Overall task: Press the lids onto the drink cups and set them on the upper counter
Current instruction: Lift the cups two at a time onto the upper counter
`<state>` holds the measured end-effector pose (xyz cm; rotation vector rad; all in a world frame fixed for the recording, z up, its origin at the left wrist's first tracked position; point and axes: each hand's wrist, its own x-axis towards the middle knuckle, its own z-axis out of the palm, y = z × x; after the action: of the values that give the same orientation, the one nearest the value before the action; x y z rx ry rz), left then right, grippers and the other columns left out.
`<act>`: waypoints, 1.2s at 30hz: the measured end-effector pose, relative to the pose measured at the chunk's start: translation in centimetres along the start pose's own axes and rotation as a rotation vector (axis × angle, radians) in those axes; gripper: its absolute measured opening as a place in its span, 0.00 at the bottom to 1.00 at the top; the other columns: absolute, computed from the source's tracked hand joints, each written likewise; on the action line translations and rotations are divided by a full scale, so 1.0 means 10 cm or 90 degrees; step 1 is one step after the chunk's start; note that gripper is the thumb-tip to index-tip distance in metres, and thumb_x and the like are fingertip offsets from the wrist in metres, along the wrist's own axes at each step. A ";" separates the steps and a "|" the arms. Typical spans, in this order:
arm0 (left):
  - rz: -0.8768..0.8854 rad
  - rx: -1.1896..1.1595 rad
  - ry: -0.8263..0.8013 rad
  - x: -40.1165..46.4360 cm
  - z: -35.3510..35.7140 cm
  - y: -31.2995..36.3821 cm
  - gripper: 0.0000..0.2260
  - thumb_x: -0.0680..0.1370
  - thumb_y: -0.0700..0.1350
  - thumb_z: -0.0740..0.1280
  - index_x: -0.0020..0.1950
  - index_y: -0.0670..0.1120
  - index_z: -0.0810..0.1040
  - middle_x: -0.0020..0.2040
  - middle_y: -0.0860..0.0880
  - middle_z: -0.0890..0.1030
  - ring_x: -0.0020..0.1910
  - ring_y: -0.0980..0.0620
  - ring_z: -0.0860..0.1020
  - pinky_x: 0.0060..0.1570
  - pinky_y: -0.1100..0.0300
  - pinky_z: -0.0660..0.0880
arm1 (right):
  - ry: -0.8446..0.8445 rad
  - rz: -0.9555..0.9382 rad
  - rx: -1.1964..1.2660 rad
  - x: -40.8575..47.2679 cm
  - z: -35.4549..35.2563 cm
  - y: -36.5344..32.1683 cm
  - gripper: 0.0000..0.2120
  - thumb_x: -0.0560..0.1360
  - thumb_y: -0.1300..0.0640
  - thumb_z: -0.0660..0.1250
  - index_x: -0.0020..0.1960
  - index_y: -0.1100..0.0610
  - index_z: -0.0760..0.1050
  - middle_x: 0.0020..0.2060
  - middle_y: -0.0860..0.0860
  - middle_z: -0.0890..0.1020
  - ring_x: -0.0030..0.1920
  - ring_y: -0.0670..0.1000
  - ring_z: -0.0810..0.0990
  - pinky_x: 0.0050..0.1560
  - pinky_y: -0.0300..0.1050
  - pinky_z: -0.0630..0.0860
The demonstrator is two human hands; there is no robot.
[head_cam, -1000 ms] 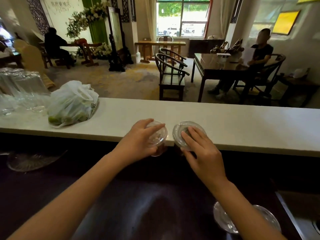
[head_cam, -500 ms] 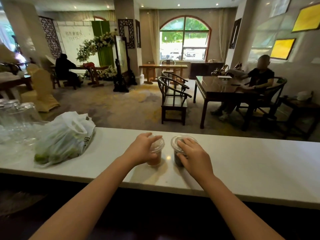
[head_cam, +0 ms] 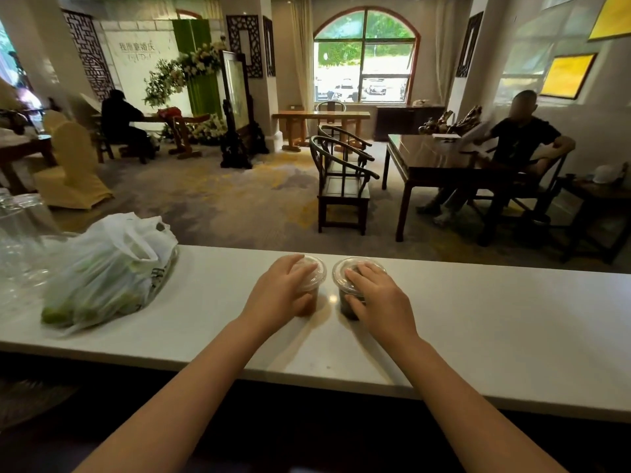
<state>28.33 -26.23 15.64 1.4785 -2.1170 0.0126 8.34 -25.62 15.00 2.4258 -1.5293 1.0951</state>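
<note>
Two small clear plastic cups with clear lids stand side by side on the white upper counter (head_cam: pixel 478 322). The left cup (head_cam: pixel 312 285) holds an amber-brown drink; my left hand (head_cam: pixel 280 295) wraps it from the left, fingers on the lid. The right cup (head_cam: pixel 345 295) holds a dark drink; my right hand (head_cam: pixel 379 298) lies over its lid and near side. A narrow gap separates the cups. Both bases rest on the counter.
A white plastic bag of green fruit (head_cam: pixel 106 271) lies on the counter to the left. Several upturned clear glasses (head_cam: pixel 20 233) stand at the far left. Beyond the counter are wooden chairs (head_cam: pixel 341 179), a dark table (head_cam: pixel 440 158) and seated people.
Both hands carried the cups from the dark lower counter up onto the white upper counter, then slid them slightly farther back. The camera view tilted upward.
</note>
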 end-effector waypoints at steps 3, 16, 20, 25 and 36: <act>0.013 0.017 0.024 -0.08 0.01 -0.01 0.25 0.72 0.42 0.70 0.68 0.49 0.69 0.69 0.47 0.69 0.66 0.48 0.68 0.56 0.53 0.72 | -0.001 -0.007 -0.019 0.00 0.02 0.00 0.21 0.64 0.62 0.77 0.56 0.59 0.79 0.55 0.56 0.81 0.58 0.58 0.77 0.49 0.51 0.78; -0.006 0.168 -0.176 -0.09 -0.25 0.18 0.28 0.77 0.53 0.62 0.74 0.52 0.54 0.76 0.49 0.54 0.75 0.50 0.49 0.68 0.37 0.43 | -0.151 0.009 -0.143 0.02 -0.29 -0.14 0.25 0.75 0.45 0.62 0.70 0.50 0.65 0.71 0.51 0.66 0.69 0.52 0.64 0.59 0.49 0.70; 0.053 0.110 -0.069 -0.33 -0.47 0.47 0.23 0.76 0.51 0.63 0.70 0.49 0.64 0.69 0.48 0.69 0.65 0.48 0.69 0.61 0.51 0.68 | -0.086 -0.014 -0.165 -0.17 -0.56 -0.31 0.19 0.75 0.47 0.63 0.64 0.51 0.72 0.62 0.50 0.76 0.59 0.51 0.73 0.53 0.47 0.73; 0.047 0.054 -0.104 -0.90 -0.53 1.00 0.16 0.78 0.52 0.60 0.63 0.49 0.72 0.58 0.51 0.78 0.53 0.51 0.77 0.48 0.55 0.76 | -0.107 -0.011 -0.213 -0.75 -0.91 -0.57 0.14 0.76 0.46 0.60 0.51 0.53 0.77 0.44 0.49 0.81 0.41 0.49 0.76 0.42 0.43 0.76; 0.071 0.119 -0.166 -2.18 0.19 1.61 0.14 0.77 0.53 0.58 0.58 0.47 0.73 0.51 0.49 0.78 0.50 0.47 0.77 0.42 0.55 0.70 | -0.247 0.146 -0.276 -2.41 -1.17 -0.63 0.17 0.76 0.44 0.58 0.57 0.53 0.75 0.51 0.49 0.79 0.52 0.52 0.77 0.48 0.46 0.71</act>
<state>18.79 -1.64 9.15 1.5363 -2.4641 0.0639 1.29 0.67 11.11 2.2771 -1.9454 0.2591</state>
